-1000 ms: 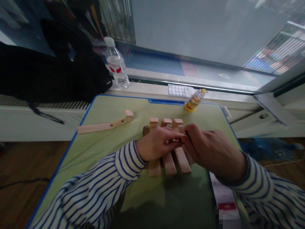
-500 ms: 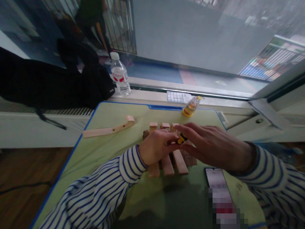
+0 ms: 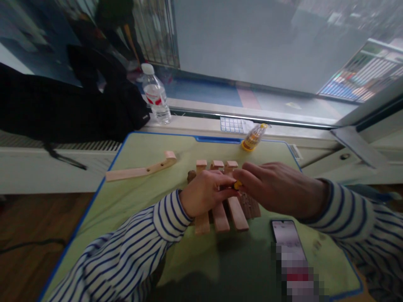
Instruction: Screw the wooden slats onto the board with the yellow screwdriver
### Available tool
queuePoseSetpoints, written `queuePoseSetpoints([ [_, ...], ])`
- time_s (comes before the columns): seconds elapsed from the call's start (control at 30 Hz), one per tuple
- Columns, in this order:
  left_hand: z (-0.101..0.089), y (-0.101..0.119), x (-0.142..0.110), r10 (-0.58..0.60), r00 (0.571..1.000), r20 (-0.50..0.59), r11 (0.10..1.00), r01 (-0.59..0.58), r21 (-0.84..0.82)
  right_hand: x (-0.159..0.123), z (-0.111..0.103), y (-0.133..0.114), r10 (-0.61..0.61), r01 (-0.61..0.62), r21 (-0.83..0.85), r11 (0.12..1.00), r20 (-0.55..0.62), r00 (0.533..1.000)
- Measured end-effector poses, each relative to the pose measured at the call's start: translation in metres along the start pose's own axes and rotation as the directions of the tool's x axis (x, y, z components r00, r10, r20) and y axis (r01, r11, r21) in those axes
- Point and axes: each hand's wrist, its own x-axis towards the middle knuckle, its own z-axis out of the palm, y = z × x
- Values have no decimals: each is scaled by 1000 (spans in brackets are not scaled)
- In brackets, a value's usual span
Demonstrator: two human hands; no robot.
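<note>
Wooden slats with curled upper ends [image 3: 237, 214] lie side by side on a brown wooden piece [image 3: 251, 205] at the middle of the table. Over them, my right hand [image 3: 277, 188] has its fingers closed round the handle of a yellow-and-black screwdriver [image 3: 237, 185]. My left hand [image 3: 203, 193] pinches at the same tool with thumb and forefinger, above the slats. The screwdriver's lower end is hidden by my fingers. A loose curled slat with two holes [image 3: 138, 171] lies to the left, apart from both hands.
A phone [image 3: 288, 239] lies near my right forearm on the blue-edged table [image 3: 151, 144]. A small bottle with yellow liquid [image 3: 253, 137] stands at the back. Beyond, a water bottle [image 3: 156, 96] stands on the sill beside a black bag [image 3: 122, 105]. A person [image 3: 116, 25] shows through the window.
My right hand's fingers have curled in more tightly round the screwdriver handle, covering more of it. My left hand stays nearly in place; the view has shifted slightly.
</note>
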Motion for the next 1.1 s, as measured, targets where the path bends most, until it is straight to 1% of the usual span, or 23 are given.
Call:
queuePoseSetpoints([
  [0.17, 0, -1, 2, -7, 998, 57, 1000, 9, -30, -3, 9, 0, 33, -31, 37, 999, -53, 998],
  [0.4, -1, -4, 2, -4, 995, 103, 1000, 7, -28, -4, 20, -6, 99, -96, 26, 995, -111, 989],
  [0.67, -2, -4, 2, 11, 991, 130, 996, 1, -92, -3, 22, -12, 177, -167, 88, 982, -118, 977],
  [0.87, -3, -7, 2, 22, 989, 145, 993, -6, -114, -3, 23, -17, 220, -209, 88, 974, -130, 967],
  [1.1, -4, -8, 1, 30, 988, 154, 990, -9, -138, -1, 27, -23, 275, -261, 100, 960, -171, 946],
])
